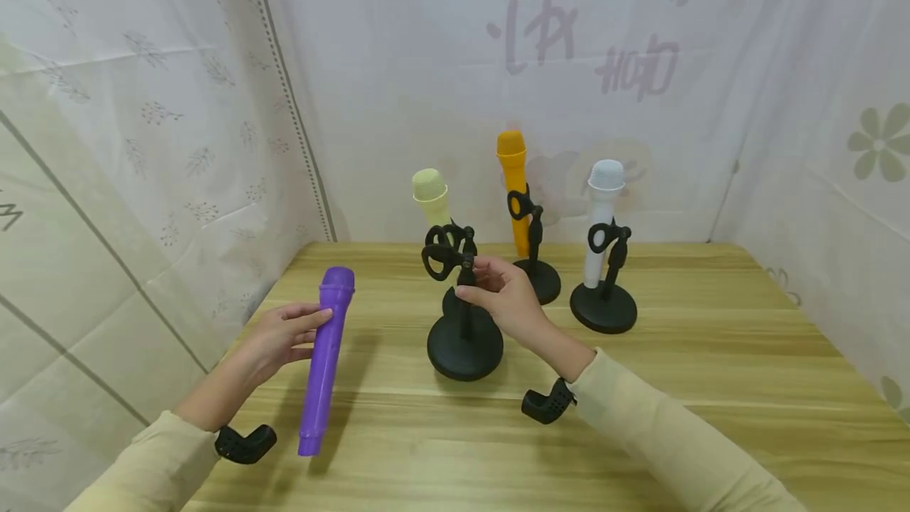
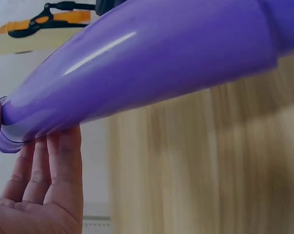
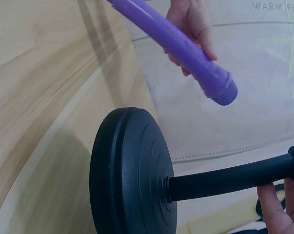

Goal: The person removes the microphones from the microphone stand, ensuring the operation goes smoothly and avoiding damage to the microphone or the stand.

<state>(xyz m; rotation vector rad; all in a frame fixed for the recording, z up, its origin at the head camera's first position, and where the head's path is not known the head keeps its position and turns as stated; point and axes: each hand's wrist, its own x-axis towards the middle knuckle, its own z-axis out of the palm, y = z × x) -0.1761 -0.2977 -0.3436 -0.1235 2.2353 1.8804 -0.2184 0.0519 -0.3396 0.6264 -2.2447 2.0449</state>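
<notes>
My left hand [image 1: 287,338] holds a purple toy microphone [image 1: 326,370] between thumb and fingers, near its head. The microphone stands nearly upright, its head up and its tail end toward me. With thumb and fingertips my right hand [image 1: 508,299] grips the upper post of a black microphone stand [image 1: 464,346]. This stand's round clip points left and holds no microphone. In the right wrist view the stand's post [image 3: 225,176] and thick round base [image 3: 137,170] show close up, the fingertips at the post's upper part.
Behind the gripped stand a pale yellow microphone [image 1: 430,194] sits in another black stand, partly hidden. An orange microphone [image 1: 513,172] and a white microphone [image 1: 604,188] lean in stands farther right. All are on a wooden table [image 1: 711,354] with printed curtains [image 1: 426,62] around it.
</notes>
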